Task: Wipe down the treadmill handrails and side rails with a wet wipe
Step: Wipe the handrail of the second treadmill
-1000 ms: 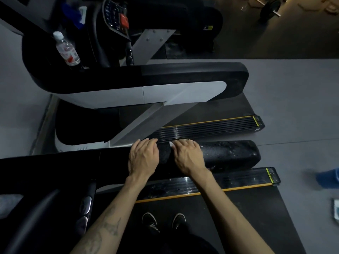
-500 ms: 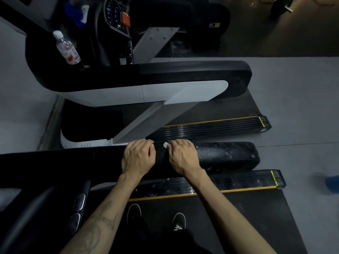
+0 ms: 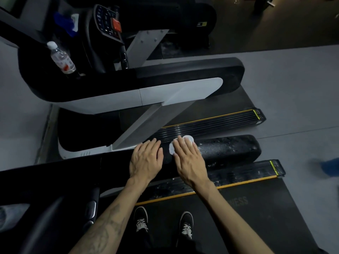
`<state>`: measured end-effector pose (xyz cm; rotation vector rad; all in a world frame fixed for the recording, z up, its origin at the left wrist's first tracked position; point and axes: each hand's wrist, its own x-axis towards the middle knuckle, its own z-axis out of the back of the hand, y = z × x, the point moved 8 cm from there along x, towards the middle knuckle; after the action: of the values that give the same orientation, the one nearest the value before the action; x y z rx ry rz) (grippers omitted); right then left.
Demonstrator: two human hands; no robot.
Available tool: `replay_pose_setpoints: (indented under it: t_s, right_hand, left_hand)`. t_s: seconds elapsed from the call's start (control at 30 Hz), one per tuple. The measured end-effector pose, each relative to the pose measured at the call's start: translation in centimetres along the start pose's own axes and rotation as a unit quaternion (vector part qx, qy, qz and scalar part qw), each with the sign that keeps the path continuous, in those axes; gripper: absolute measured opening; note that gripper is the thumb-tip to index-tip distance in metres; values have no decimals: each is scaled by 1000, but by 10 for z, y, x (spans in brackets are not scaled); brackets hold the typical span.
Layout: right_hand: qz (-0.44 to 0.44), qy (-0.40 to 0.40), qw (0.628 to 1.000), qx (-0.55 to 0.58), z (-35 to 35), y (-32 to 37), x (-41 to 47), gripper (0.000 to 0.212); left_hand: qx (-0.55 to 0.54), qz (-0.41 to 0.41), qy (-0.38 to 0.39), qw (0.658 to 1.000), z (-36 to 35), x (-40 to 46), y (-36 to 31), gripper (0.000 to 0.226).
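R hand is flat, fingers straight and close together, pressing the wipe onto the top of the near handrail. The wipe pokes out past the fingertips and on the thumb side, so it's only half under the hand. L hand lies flat on the same rail just beside it, fingers straight too, holding nothing, prob just bracing.

Rail to the right of the wipe looks speckled/wet w/ shine, the part under and left of the L hand looks dull. So imo the right end is done and the stretch toward the console is what's left, but that's a guess from the sheen.

Tips for doing this bit well:
- keep the palm over the wipe, not just the fingers, otherwise it bunches up and slides out
- long overlapping strokes along the rail, not little scrubs
- curl the wipe over the edges, tops alone aren't enough bc ppl grip round the sides and underneath
- lift the L hand out of the way before the wipe gets there, or you skip that patch
- flip the wipe when it looks grey

Side rail below it, w/ the yellow stripe, looks spotty, can't tell if that's dirt or moisture. Far handrail and far side rail show no wet marks, so likely still to do.
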<state>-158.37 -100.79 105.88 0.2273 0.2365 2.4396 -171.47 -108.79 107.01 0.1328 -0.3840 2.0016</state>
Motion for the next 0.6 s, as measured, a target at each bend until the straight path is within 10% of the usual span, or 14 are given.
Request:
replay_pose_setpoints:
  t_s: [0.6]
  right_hand:
    - [-53, -43, 997, 35, -4, 16, -43, 61]
  left_hand:
    - [0, -3, 25, 1000, -5, 0, -1, 51]
